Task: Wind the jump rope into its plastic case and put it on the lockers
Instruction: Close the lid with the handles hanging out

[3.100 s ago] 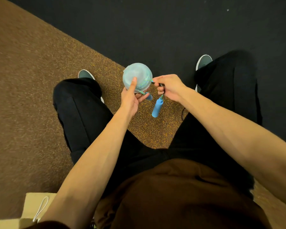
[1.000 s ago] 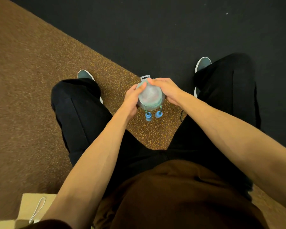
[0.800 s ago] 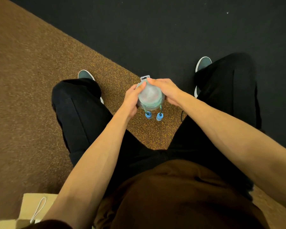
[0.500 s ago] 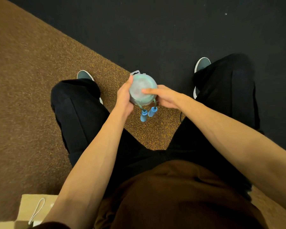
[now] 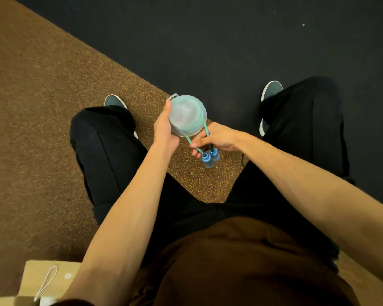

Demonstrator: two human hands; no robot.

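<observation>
Pinching speckled rope [image 5: 206, 130] — right hand [image 5: 217, 140]; frosted round case [image 5: 187, 114], blue handles [image 5: 210, 159].

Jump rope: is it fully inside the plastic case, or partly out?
Partly out. Two strands of the jump rope run from the plastic case to the blue handles, which hang outside below it.

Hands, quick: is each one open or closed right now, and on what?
Left hand: closed, gripping the plastic case.
Right hand: closed, pinching the jump rope just above its blue handles.
</observation>
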